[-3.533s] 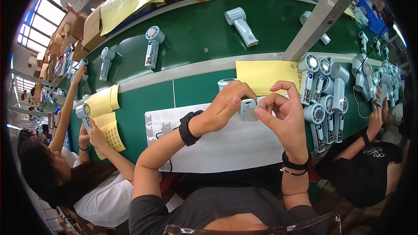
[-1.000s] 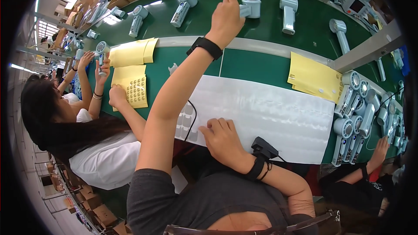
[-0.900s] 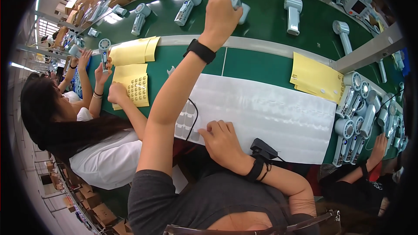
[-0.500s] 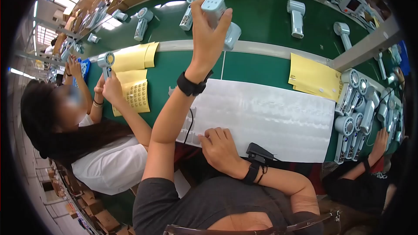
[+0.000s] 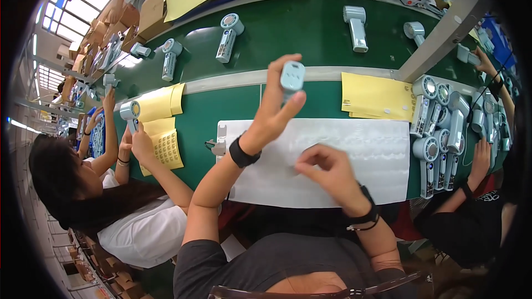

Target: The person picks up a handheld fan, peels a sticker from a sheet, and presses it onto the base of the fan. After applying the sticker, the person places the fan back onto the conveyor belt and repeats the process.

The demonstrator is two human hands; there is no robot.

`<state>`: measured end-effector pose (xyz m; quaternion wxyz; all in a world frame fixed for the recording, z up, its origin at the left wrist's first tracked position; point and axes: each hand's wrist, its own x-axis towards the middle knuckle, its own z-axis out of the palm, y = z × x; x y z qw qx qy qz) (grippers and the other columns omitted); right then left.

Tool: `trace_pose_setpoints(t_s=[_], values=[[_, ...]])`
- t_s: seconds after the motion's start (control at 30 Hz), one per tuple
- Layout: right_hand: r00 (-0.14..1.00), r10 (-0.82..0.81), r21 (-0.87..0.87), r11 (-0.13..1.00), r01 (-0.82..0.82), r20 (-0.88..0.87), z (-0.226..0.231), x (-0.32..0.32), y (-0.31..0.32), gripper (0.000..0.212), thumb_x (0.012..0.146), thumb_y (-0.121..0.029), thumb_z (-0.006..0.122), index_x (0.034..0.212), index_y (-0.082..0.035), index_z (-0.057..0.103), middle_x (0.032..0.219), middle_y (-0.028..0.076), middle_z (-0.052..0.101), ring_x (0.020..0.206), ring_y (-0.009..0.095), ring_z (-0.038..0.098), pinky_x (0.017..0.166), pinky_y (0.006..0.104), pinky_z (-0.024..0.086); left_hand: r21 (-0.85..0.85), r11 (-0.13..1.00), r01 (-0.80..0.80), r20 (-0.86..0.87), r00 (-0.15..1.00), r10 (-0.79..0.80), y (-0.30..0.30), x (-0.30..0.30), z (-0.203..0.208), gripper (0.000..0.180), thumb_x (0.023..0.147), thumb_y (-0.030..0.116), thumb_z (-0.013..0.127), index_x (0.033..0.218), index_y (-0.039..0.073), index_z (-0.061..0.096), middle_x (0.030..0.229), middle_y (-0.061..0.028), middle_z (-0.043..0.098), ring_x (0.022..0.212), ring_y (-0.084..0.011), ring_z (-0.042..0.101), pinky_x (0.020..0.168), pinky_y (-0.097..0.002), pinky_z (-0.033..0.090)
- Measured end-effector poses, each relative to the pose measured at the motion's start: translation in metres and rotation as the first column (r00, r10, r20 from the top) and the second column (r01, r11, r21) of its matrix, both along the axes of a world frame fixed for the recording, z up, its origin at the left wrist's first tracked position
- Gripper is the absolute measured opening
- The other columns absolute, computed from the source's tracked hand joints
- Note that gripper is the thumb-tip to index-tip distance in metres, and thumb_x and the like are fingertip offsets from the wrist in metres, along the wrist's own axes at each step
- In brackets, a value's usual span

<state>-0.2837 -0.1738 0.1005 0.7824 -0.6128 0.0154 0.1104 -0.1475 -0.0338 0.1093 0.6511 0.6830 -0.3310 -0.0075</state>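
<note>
My left hand (image 5: 274,99) is raised over the far edge of a white sheet, its fingers wrapped round a light blue handheld fan (image 5: 292,76). The fan's handle end faces me, and its head is hidden behind the hand. Lower and to the right, my right hand (image 5: 332,174) hovers over the white sheet (image 5: 371,138), slightly blurred. Its thumb and forefinger come together in a pinch; whatever may be between them is too small to tell. Faint rows of shapes run across the sheet. A black band circles each wrist.
Several fans (image 5: 426,149) are packed together on the right. Yellow sheets (image 5: 377,94) lie beyond the white one. More fans (image 5: 356,27) stand spaced along the green belt (image 5: 288,27). A co-worker (image 5: 72,171) at left holds a fan (image 5: 130,112); another person's hand (image 5: 480,160) is at right.
My left hand has come down and nearer with the fan, turning its end toward me. My right hand has left the sheet's near left edge, moving right and up into a pinch.
</note>
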Motion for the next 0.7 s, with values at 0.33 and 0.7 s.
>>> trace_pose_setpoints(t_s=[0.33,0.7], values=[[0.934,-0.357,0.157,0.921,0.357,-0.029,0.036,0.033,-0.050,0.028,0.082,0.004,0.069,0.102,-0.003,0.051,0.084,0.004,0.065,0.079,0.009,0.058,0.077,0.0217,0.046,0.163,0.984,0.070,0.233,0.967,-0.107,-0.030,-0.031,-0.041,0.077,0.097,0.064,0.017,0.137,0.000,0.030,0.130,-0.0203,0.037,0.123,-0.0332,0.037,0.107,-0.0439,0.027],[0.934,-0.355,0.139,0.923,0.358,-0.044,0.034,0.035,-0.053,0.042,0.081,0.005,0.070,0.106,-0.007,0.039,0.081,0.006,0.064,0.077,0.010,0.057,0.077,0.0229,0.044,0.135,0.989,0.064,0.259,0.961,-0.098,-0.035,-0.039,-0.047,0.068,0.099,0.058,0.025,0.135,0.001,0.033,0.128,-0.0203,0.039,0.121,-0.0355,0.036,0.107,-0.0479,0.024]])
